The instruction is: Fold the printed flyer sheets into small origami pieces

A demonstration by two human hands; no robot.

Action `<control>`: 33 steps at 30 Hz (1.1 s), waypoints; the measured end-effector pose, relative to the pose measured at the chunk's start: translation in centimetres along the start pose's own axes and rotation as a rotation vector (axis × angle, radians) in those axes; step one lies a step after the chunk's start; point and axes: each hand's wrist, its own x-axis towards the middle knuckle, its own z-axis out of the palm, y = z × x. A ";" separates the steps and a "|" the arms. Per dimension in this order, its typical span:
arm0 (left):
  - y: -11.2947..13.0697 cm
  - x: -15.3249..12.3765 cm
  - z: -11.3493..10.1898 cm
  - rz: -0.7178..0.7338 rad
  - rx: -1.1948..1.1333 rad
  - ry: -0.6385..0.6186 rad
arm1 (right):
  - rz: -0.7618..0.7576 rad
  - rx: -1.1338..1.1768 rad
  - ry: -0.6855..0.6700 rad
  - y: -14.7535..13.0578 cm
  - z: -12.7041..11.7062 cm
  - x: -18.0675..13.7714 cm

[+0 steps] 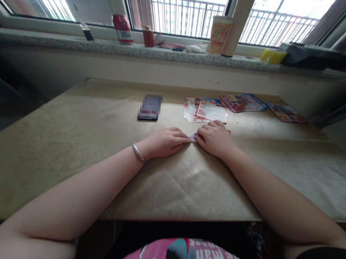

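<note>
A small piece of printed paper (193,137) lies low on the table, mostly covered by my hands. My left hand (172,142), with a silver bangle at the wrist, presses its fingertips together at the paper's left end. Over the rest of the paper my right hand (213,138) is closed, with fingers curled and thumb tucked in. A red edge peeks out beyond its knuckles. Just behind the right hand lie overlapping white and red printed cards (211,111). How the held paper is folded cannot be made out.
Colourful printed cards (243,103) are piled at the back right, with another stack (287,113) beside them. A phone (149,107) lies left of the cards. On the windowsill (171,56) stand a red can (122,28), a paper cup (220,34) and a yellow sponge-like block (273,56).
</note>
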 end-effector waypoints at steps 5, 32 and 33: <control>0.1 0.0 0.0 -0.003 -0.013 0.012 | 0.049 0.219 -0.071 0.1 1.1 0.9; 0.5 0.2 0.2 -0.053 0.060 0.013 | 0.181 0.288 -0.126 0.9 1.5 1.1; 0.5 0.3 0.2 -0.051 0.068 0.015 | 0.181 0.285 -0.128 0.9 1.5 1.1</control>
